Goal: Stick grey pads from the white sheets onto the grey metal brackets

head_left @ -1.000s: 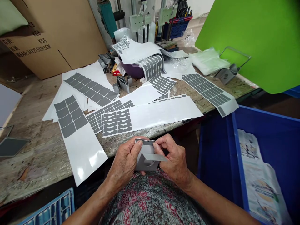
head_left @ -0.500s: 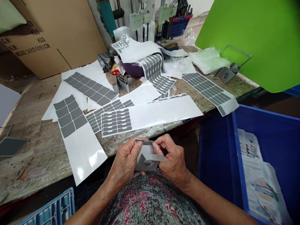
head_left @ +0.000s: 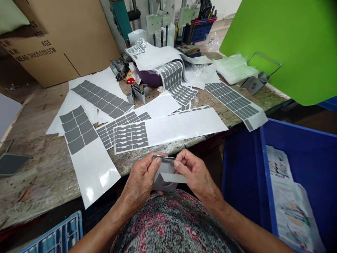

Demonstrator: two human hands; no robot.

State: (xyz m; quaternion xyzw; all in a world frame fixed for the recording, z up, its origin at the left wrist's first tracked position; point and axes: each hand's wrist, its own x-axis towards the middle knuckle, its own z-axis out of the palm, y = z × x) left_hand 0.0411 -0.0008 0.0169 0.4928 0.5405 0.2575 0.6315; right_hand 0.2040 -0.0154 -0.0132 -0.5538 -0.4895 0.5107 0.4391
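A bent grey metal piece with a raised flap is held over my lap, just off the table's front edge. My left hand grips its left side, thumb on the upper left corner. At its upper right edge, my right hand is closed, thumb and index finger pinched at a dark strip along the top. Whether the fingertips hold part of that strip is too small to tell. Beyond the hands lies a white sheet with grey stickers at its left end. Another sticker sheet hangs over the edge at left.
More sticker sheets and bent metal pieces lie across the table. A purple bowl sits under papers. Blue bin at right, blue crate at lower left, cardboard box at back left, green board at right.
My right hand has shifted slightly up and to the right, and its fingers have come off the raised flap. My left hand still holds the metal piece in nearly the same place.
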